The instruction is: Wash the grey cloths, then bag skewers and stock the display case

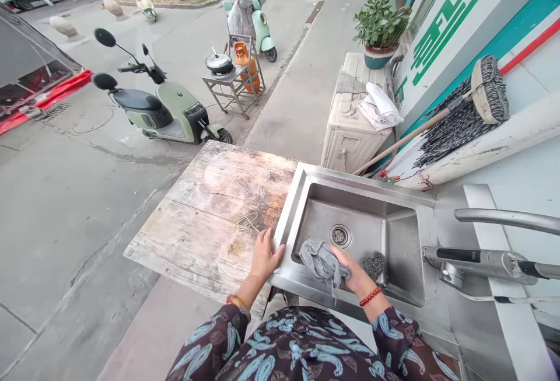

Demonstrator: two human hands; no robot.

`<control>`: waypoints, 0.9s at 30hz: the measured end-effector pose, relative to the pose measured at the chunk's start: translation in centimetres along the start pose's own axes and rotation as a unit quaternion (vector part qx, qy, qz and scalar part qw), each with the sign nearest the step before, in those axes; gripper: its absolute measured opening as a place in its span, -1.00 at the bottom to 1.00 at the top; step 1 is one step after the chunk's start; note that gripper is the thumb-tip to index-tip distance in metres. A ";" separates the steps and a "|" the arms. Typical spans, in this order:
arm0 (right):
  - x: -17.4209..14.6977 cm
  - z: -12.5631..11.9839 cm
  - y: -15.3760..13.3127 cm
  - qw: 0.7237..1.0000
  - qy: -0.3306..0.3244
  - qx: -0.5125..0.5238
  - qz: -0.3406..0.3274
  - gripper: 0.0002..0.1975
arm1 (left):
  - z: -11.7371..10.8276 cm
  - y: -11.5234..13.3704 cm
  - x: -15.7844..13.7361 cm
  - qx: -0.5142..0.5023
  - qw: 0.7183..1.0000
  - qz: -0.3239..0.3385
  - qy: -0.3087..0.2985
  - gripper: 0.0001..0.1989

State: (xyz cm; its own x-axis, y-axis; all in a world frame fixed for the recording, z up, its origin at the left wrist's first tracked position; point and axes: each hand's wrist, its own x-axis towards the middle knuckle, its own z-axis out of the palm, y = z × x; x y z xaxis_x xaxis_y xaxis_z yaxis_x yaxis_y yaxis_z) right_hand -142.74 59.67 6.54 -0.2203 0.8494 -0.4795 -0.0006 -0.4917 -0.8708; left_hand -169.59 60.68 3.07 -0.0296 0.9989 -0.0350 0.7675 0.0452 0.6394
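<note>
My right hand (350,270) is closed round a crumpled grey rag (322,261), held over the near left part of a stainless steel sink (294,206). Some of the rag hangs down toward the sink's front rim. My left hand (265,254) rests at the right edge of a worn wooden board (188,212), its fingers stretched out and its thumb by the sink's left rim. A thin yellow string (246,222) lies looped on the board just beyond my left fingers. Inside the basin, a steel wool scrubber (373,264) sits to the right of my right hand, and the drain (340,236) shows beyond the rag.
A faucet (476,255) juts in from the right of the sink. A mop (485,92) leans on the wall, near a white box-shaped unit (347,142) with a potted plant (380,28). Beyond the board stand a green scooter (175,109) and a metal cart (227,77) with a pan.
</note>
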 end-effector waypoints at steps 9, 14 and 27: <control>-4.2 10.2 -4.5 0.946 -0.169 -0.179 -0.210 -0.47 | -6.5 7.0 -8.7 -0.514 0.815 -0.264 -0.033 -0.39; -4.5 12.5 -5.3 0.928 -0.280 -0.145 -0.198 -0.61 | -10.1 5.7 -10.1 -0.573 0.744 -0.330 0.097 -0.48; -4.7 13.8 -1.6 0.978 -0.161 -0.127 0.023 -0.44 | -9.7 -9.1 -13.9 -0.058 0.967 -0.242 0.047 -0.47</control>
State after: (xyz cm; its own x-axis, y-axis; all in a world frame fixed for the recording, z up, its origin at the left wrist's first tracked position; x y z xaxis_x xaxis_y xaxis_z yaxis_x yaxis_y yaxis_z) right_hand -155.13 53.83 11.63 -0.5100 0.7033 -0.4952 0.2504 -0.4294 -0.8677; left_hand -182.42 46.42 5.20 -0.4304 0.8564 -0.2852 0.5718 0.5032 0.6480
